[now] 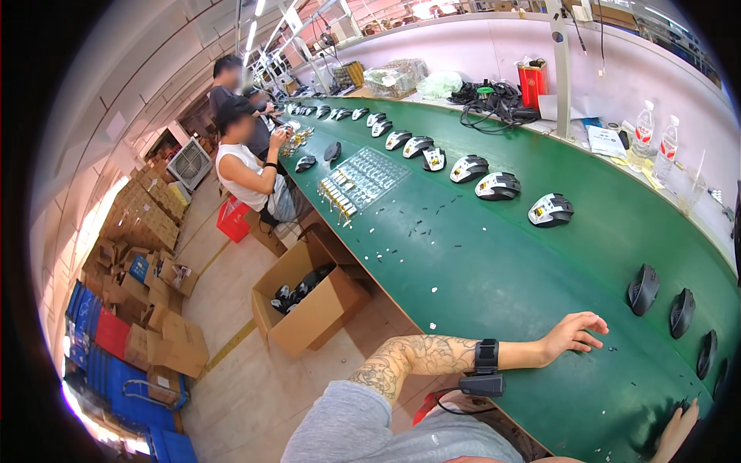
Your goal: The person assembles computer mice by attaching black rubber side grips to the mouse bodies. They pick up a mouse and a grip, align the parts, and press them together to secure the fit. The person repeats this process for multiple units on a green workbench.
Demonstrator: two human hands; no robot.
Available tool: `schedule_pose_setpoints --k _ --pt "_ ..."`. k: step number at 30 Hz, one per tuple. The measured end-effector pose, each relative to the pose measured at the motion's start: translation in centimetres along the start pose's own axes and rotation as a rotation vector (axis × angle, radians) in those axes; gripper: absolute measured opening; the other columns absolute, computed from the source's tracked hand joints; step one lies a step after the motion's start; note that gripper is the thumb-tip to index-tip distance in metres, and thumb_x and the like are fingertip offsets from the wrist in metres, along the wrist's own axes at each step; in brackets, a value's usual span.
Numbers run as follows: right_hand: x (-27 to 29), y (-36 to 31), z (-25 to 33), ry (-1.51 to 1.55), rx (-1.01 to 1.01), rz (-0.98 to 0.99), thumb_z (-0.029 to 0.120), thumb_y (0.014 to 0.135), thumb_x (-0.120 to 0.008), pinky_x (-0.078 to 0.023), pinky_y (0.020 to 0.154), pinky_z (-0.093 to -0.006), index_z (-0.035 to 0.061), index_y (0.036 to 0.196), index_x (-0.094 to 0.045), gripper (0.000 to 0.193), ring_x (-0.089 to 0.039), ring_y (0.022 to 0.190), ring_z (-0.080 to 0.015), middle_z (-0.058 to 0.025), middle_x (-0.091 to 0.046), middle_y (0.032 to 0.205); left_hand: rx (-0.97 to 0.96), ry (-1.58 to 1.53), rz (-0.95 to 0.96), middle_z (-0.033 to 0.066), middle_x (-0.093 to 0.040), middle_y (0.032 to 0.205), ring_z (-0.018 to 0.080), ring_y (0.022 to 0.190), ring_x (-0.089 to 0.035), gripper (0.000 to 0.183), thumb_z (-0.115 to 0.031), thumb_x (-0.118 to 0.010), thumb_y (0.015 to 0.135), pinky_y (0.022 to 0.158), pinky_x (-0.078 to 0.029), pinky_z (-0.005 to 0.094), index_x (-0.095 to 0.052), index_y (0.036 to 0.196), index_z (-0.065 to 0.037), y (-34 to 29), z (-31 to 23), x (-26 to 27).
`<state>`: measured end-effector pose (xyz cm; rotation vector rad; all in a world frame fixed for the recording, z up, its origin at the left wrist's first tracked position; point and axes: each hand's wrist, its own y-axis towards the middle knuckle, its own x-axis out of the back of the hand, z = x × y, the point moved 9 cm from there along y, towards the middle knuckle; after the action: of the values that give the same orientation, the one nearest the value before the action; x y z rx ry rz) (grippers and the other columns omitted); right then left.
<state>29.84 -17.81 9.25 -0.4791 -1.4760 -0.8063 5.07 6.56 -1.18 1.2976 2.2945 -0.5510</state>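
My left hand (573, 338) hovers low over the green work table, palm turned down. Its fingers are stretched and slightly apart, with nothing in them. At the lower right rim, my right hand (679, 429) is partly in view, with its fingers curled at a small dark thing that I cannot make out. Beyond my hands, a black computer mouse (643, 290) and another black mouse (681, 312) stand in a line that runs on toward the right rim. A mouse with a white, uncovered top (550, 210) sits farther off.
Several part-open mice (498, 186) line the green table (494, 270). A clear plastic tray (374, 176) lies beside small yellow-and-white parts (337, 194). Plastic bottles (642, 135) stand on the back ledge. A carton of mice (309, 297) is on the floor at left, near a seated co-worker (251, 170).
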Motion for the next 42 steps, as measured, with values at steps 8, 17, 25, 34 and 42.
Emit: schedule_pose_setpoints --k 8,17,25,34,42 --pt "-6.0 2.6 -0.9 0.144 -0.084 0.258 0.001 0.084 -0.05 -0.034 0.103 -0.0387 -0.0069 0.124 -0.047 0.041 -0.044 0.12 -0.035 -0.023 -0.049 0.126 0.026 -0.007 -0.012 0.0045 -0.058 0.109 0.0148 0.094 -0.06 0.034 -0.039 -0.047 0.093 0.081 -0.046 0.0281 -0.056 0.109 -0.009 0.0 0.3 0.1" --pt "0.8 0.1 17.7 0.691 0.439 0.17 -0.006 0.079 -0.054 -0.04 0.082 -0.03 -0.0025 0.132 -0.047 0.054 -0.047 0.087 -0.0227 -0.0135 -0.05 0.097 -0.042 0.133 0.12 0.0053 -0.057 0.113 0.0122 0.096 -0.058 0.032 -0.026 -0.056 0.092 0.081 -0.048 0.0279 -0.053 0.117 -0.006 -0.3 0.1 -2.3" --pt "1.2 -1.7 23.9 0.91 0.608 0.097 -0.007 0.077 -0.056 -0.042 0.073 -0.0292 -0.0043 0.127 -0.051 0.05 -0.05 0.077 -0.0221 -0.0118 -0.051 0.09 -0.189 0.171 0.14 0.0033 -0.061 0.101 0.0101 0.092 -0.058 0.024 -0.022 -0.055 0.095 0.083 -0.05 0.0263 -0.06 0.108 -0.003 -0.5 -0.5 -2.5" --pt "0.4 -2.1 23.2 0.871 0.576 0.015 -0.007 0.056 -0.075 -0.047 0.083 -0.0387 0.0033 0.132 -0.047 0.082 -0.057 0.1 -0.0321 -0.0156 -0.055 0.111 -0.296 0.083 -0.069 0.0034 -0.065 0.098 0.0096 0.092 -0.061 0.022 -0.02 -0.055 0.096 0.078 -0.052 0.0258 -0.064 0.103 -0.002 -1.2 -3.6 -1.0" --pt "0.1 -2.1 23.1 0.945 0.613 -0.061 -0.006 0.059 -0.071 -0.05 0.083 -0.0369 0.0015 0.118 -0.055 0.061 -0.059 0.096 -0.0329 -0.0163 -0.059 0.105 -0.242 0.107 -0.12 0.0069 -0.067 0.094 0.0123 0.084 -0.065 0.02 -0.018 -0.057 0.094 0.073 -0.055 0.0249 -0.065 0.1 -0.001 -1.1 -3.8 0.0"
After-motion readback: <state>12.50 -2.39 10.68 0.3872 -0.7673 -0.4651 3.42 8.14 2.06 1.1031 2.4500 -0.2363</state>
